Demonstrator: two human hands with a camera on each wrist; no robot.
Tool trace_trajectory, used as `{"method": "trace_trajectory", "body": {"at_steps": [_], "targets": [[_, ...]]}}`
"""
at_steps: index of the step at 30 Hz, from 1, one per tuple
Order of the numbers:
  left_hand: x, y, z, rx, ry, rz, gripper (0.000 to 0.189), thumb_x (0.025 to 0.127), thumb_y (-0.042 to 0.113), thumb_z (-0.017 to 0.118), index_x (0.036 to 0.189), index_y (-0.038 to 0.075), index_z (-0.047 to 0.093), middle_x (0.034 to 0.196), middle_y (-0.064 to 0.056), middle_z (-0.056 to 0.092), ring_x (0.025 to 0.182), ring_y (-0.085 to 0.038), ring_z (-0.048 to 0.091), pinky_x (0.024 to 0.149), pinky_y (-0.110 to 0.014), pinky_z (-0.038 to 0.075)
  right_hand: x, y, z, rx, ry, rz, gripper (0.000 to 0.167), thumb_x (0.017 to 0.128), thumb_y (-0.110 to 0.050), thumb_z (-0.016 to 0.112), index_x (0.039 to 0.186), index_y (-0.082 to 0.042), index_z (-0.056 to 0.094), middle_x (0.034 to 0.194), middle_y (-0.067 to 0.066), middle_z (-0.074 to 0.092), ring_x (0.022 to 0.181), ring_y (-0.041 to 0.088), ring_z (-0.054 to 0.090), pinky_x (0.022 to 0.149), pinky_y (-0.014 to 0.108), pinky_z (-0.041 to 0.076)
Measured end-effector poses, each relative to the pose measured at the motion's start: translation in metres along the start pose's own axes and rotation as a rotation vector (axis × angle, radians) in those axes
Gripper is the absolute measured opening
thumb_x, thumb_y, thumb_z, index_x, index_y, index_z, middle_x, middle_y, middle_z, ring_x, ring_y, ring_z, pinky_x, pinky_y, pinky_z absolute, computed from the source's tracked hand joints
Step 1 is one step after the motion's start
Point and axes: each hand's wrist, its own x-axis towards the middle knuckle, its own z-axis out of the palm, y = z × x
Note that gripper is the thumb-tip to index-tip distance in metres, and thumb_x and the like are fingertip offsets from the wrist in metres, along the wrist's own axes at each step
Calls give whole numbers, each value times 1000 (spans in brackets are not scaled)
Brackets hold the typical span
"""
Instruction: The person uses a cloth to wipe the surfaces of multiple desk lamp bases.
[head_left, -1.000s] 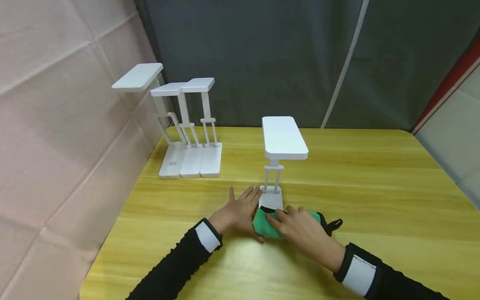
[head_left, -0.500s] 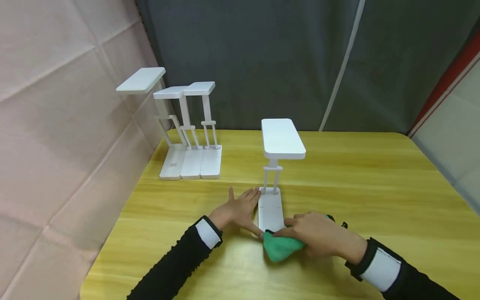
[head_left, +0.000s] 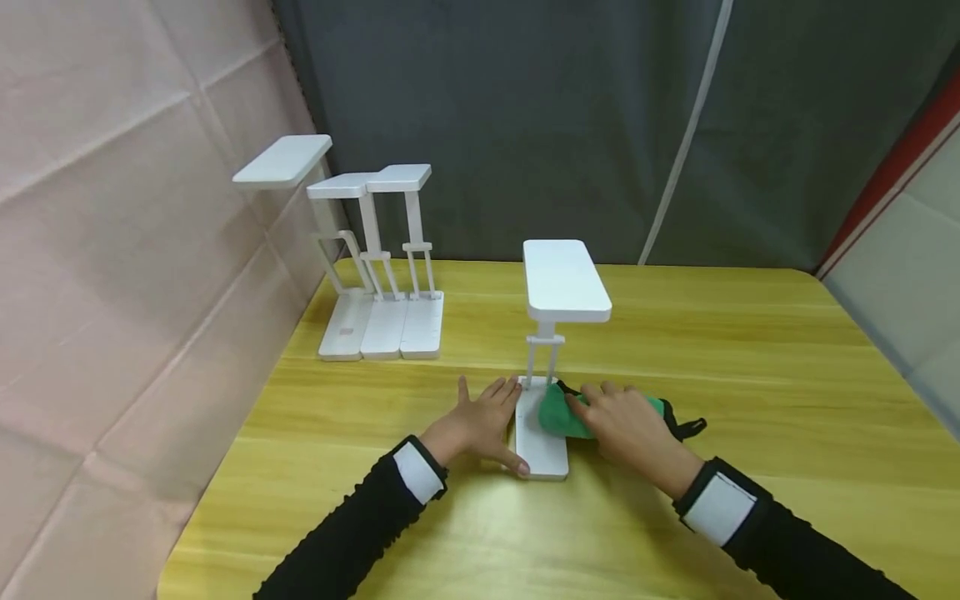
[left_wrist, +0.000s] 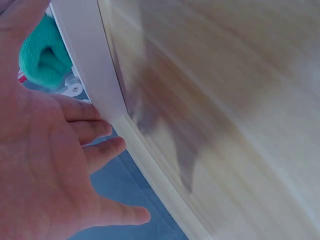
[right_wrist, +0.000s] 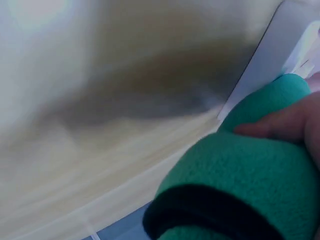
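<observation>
A white folding stand (head_left: 567, 279), shaped like a desk lamp, has a flat rectangular head, thin struts and a long narrow base (head_left: 542, 457). My left hand (head_left: 476, 427) lies spread along the base's left side, its fingertips and thumb touching the edge. Bunched in my right hand (head_left: 630, 433) is a green cloth (head_left: 562, 414) with black trim and a black loop, pressed on the base near the struts. In the right wrist view the thumb digs into the green cloth (right_wrist: 240, 160). The left wrist view has my left palm (left_wrist: 45, 160) beside the white base (left_wrist: 92, 55).
Several similar white stands (head_left: 384, 325) stand close together at the back left of the wooden table (head_left: 750, 375). A pale cloth wall (head_left: 135, 292) borders the left side, and a dark grey curtain (head_left: 487, 125) hangs behind the table.
The green cloth has gone with my right hand from across the base to its near end, then back up towards the struts. My left hand stays in place.
</observation>
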Motion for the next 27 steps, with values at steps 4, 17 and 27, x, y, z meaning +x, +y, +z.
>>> {"method": "trace_trajectory", "body": {"at_steps": [4,17,27], "targets": [[1,4,-1,41,-4,-15,125,65,76,64,153,5,10,159,-7,5,145,-22,7,103,-71,4,-19,-5,-6,32,16,-67,35,73,-6,81,108,-9,73,85,8,62,65,23,59,44,32,46],[2,3,-4,-11,12,-11,125,65,72,68,153,3,13,159,-9,5,144,-24,11,103,-72,6,-29,18,-33,164,-44,-74,59,61,-3,78,118,-15,68,91,6,61,70,23,59,48,34,48],[-1,4,-1,-42,3,-18,124,65,69,71,153,4,11,159,-7,6,144,-23,12,104,-71,8,13,30,25,-176,-81,205,33,82,-11,73,114,-4,67,79,18,58,61,28,57,44,39,48]]}}
